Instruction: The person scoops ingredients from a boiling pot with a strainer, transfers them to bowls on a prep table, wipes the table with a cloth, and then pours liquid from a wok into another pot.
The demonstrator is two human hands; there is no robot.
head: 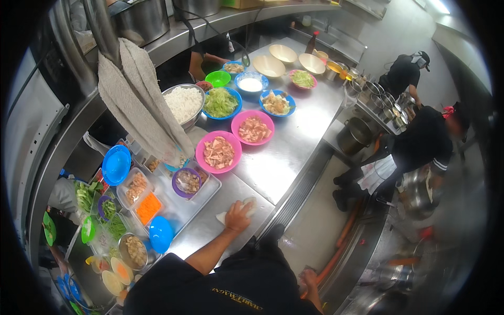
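Note:
My left hand (238, 216) presses a whitish cloth (248, 206) against the steel counter (208, 220) near its edge. Low beside my body, over the floor side, is my right hand (308, 277); its fingers are too unclear to read. Beyond the cloth, two pink bowls (219, 152) hold raw sliced meat. Left of my left hand, a tray (201, 199) carries a purple bowl (186, 182) of food pieces, a container of shredded orange vegetable (148, 208) and a blue bowl (161, 234).
A grey towel (138, 102) hangs from a metal post over the counter. Further along stand bowls of rice (183, 104) and shredded greens (221, 102). A steel shelf (220, 23) runs overhead. Two people in black (417, 138) work across the aisle, near pots and a large steel bowl (417, 193).

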